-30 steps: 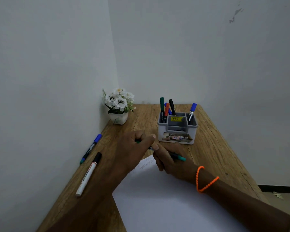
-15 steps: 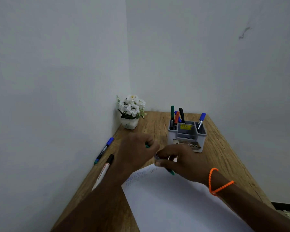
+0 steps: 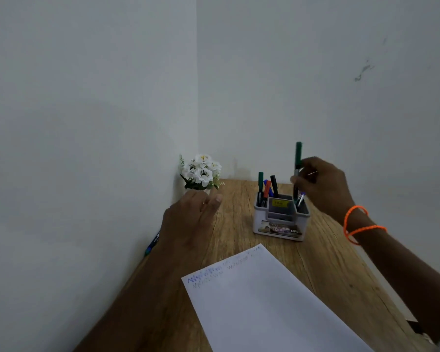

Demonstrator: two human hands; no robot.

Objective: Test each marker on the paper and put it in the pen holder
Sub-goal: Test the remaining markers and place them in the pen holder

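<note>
Two pale walls are meeting in a corner behind a wooden table (image 3: 239, 237), where a pot of white flowers (image 3: 201, 171) is standing. On the near side the paper (image 3: 264, 308) is lying flat, with faint scribbles along its far edge.

The right hand (image 3: 323, 186) is pinching a green marker (image 3: 298, 158) upright, cap end up, its lower end dipping toward the right rear slot of the grey pen holder (image 3: 281, 219). A blue-capped marker (image 3: 301, 199) is already leaning in that slot. The left hand (image 3: 191, 217) is hovering over the table with fingers relaxed, holding nothing.

To finish well, the marker is best kept vertical and lowered straight past the one already inside, then let go only once its end is resting on the bottom; a hand steadying the light holder would likely be helping.

Whether the green marker's tip is already inside the slot is hard to tell, since fingers and blur are covering it. Beside the left wall, a blue marker (image 3: 151, 243) is partly showing past the left wrist, which may be hiding other things there.
</note>
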